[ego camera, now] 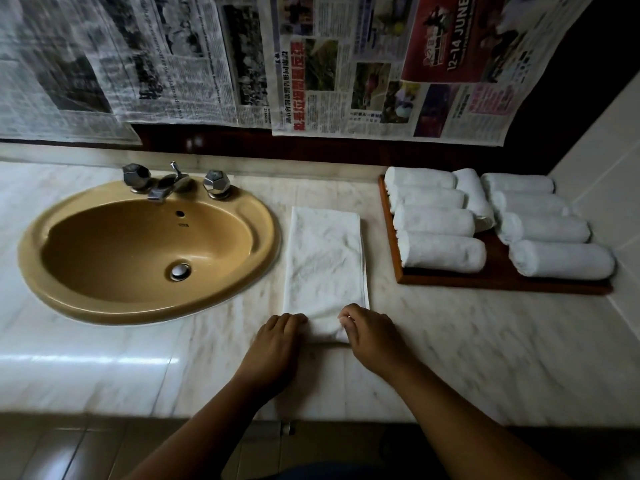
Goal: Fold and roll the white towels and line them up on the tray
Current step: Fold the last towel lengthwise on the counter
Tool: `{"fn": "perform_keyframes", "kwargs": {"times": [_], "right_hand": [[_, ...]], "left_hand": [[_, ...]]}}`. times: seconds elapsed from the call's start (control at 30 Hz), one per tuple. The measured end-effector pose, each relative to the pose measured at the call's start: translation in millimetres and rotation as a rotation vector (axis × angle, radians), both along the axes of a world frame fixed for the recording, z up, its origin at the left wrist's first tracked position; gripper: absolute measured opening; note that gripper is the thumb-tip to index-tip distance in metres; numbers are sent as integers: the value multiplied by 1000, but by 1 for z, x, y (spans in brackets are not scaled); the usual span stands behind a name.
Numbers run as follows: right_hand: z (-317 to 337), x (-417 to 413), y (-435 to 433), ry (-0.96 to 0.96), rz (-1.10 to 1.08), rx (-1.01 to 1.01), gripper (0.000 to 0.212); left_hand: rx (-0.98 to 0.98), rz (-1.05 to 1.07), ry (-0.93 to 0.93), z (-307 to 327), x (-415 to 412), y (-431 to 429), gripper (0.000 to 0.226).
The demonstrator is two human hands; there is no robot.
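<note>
Your two hands are down at the near end of the folded towel (325, 261), a long white strip that lies flat on the marble worktop (450, 341) and runs straight away from you, between the sink (145, 247) on its left and the tray (485, 284) on its right, touching neither. Your left hand (277, 337) sits at the near left corner, its fingers (294, 320) curled over onto the cloth's edge and gripping it. Your right hand (372, 337) is at the near right corner, knuckles up, fingertips bent in and pinching the towel's edge. Between your hands the near end bulges up a little off the marble, while the rest of the strip lies smooth. Over on the wooden tray, pushed into the back right corner against the wall, the rolled towels (440, 252) are lined up: four in a left column, four in a right column, each lying crosswise and touching its neighbour. One more roll (472, 199) lies lengthwise between the columns at the back. The front middle of the tray shows bare wood. The mustard-coloured sink has a chrome tap (166, 188) at its back rim with a faceted knob on each side. Sheets of newspaper (346, 64) hang over the wall behind the worktop.
</note>
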State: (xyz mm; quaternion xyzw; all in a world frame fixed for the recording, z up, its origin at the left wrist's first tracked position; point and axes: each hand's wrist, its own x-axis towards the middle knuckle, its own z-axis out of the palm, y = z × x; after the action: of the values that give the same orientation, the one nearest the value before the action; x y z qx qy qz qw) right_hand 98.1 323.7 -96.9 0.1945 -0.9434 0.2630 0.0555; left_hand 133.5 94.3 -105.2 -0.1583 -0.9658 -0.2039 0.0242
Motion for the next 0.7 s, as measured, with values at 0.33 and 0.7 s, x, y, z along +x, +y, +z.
{"fn": "perform_keyframes", "kwargs": {"times": [0.33,0.7], "right_hand": [[-20,19,13,132,40,1,37],[-2,-2,16,-97,77,163,51]], "left_hand": [[108,37,-206,21,-19,5,22],[-25,64,-11,1,24,-7,53]]}}
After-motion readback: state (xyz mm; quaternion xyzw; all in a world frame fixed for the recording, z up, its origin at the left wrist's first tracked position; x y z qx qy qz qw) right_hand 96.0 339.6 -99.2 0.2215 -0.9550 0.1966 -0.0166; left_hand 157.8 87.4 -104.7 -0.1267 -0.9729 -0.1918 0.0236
